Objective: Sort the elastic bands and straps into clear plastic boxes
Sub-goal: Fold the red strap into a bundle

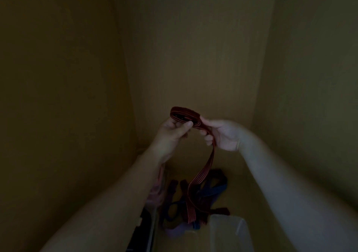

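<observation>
Dimly lit, both forearms reach forward from the lower corners and meet just below the middle of the view. The left hand [175, 130] is raised with its fingers curled, and its thumb and forefinger pinch the near end of a red striped band [184, 113], which is folded into a flat coil. The right hand [224, 135], at 3 o'clock from the coil, is turned palm inward. Its thumb lies on the coil's far end and its fingers are curled round the band below.

From the right hand the loose length of the band hangs toward 6 o'clock and ends in a pile of straps [213, 189], dark blue and dark red, lying on the wooden surface [249, 184]. A clear box [228, 230] stands at 5 o'clock from the pile, just beside it. At 9 o'clock from the pile, pink straps [156, 193] show past the left forearm, seemingly behind a clear wall. Plain wooden walls [193, 48] close the space on three sides.
</observation>
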Demonstrator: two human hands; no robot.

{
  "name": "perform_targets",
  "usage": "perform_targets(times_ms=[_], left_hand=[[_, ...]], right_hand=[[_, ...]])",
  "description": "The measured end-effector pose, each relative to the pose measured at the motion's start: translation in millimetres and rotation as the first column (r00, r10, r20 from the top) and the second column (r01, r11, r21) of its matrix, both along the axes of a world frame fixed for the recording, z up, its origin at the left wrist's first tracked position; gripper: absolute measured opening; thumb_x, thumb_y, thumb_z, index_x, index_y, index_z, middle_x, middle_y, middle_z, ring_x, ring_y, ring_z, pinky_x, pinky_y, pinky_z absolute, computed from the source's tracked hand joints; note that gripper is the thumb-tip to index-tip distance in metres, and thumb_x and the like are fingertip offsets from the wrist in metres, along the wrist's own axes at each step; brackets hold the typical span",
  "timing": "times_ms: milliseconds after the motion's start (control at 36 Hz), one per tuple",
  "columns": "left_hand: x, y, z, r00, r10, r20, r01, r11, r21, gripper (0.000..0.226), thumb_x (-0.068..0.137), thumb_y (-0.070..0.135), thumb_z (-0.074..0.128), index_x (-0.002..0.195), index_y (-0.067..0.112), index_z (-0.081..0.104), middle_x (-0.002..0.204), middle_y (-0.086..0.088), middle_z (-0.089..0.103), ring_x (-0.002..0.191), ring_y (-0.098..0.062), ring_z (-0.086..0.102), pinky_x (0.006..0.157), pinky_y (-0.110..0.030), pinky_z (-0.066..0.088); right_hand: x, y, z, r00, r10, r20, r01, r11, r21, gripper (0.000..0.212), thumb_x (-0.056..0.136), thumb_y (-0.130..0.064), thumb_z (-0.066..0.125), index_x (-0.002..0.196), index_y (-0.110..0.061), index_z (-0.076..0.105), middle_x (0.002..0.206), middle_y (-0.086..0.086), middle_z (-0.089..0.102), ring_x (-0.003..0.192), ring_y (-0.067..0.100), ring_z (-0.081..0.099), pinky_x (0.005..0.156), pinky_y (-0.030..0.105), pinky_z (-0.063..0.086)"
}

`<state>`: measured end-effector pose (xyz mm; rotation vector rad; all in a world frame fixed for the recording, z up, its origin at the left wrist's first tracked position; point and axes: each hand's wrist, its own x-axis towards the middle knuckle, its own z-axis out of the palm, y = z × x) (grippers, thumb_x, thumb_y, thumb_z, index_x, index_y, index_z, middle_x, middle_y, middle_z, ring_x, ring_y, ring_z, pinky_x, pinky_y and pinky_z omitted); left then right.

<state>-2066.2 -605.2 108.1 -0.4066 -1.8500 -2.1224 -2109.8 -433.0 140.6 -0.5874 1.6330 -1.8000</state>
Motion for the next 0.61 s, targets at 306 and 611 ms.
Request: perform_targets(times_ms=[306,611], left_hand=[[2.0,-19.7,17.0,1.000,-0.011,-0.022,-0.005,0.784,-0.620,0.023,0.089,0.006,0.062,0.111,0.013,0.060,0.106,0.006,0.065,0.098,-0.001,0.061,0.092,-0.015,0.045],[-6.5,-21.2,22.8,0.999,0.024,-0.029,-0.033,0.207,-0.978,0.029,0.089,0.016,0.066,0.116,0.010,0.063,0.114,-0.002,0.064,0.100,-0.013,0.057,0.078,-0.018,0.040]], right_hand=[[-10.3,11.5,5.3,0.995,0.018,-0.098,0.024,0.910,0.414,0.029,0.082,-0.040,0.065,0.096,-0.014,0.065,0.066,-0.006,0.052,0.053,0.006,0.040,0.058,0.021,0.034],[-23.2,-8.0,-10.7,0.992,-0.120,-0.040,0.126,0.900,0.418,0.039,0.088,-0.049,0.062,0.096,-0.011,0.063,0.084,0.005,0.065,0.069,0.017,0.059,0.061,0.030,0.045]])
